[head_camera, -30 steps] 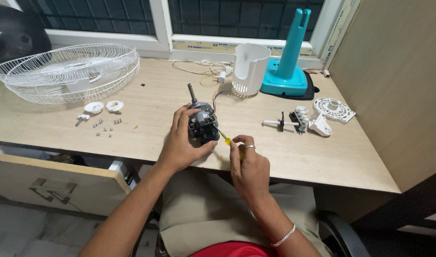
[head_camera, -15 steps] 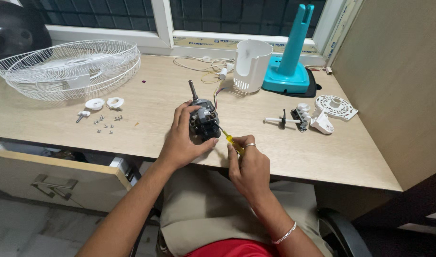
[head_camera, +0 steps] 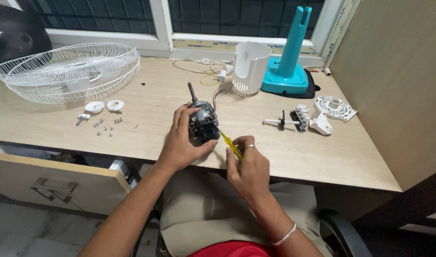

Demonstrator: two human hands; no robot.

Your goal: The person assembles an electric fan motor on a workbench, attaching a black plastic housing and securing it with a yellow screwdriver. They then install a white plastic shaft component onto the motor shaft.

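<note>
Wooden tabletop (head_camera: 294, 157) by a window, fan parts spread out. Left hand (head_camera: 182, 143) wraps the dark fan motor (head_camera: 203, 123) at the near-middle edge, grip closed around its housing, shaft pointing far. Right hand (head_camera: 249, 166) pinches a yellow-handled screwdriver (head_camera: 231, 145), tip at the motor's near right side. Step looks like working a screw on the motor body. Next move calls for keeping the tip seated and the motor steady. Loose screws (head_camera: 105, 127) and wire fan guards (head_camera: 68, 69) lie far left.
</note>
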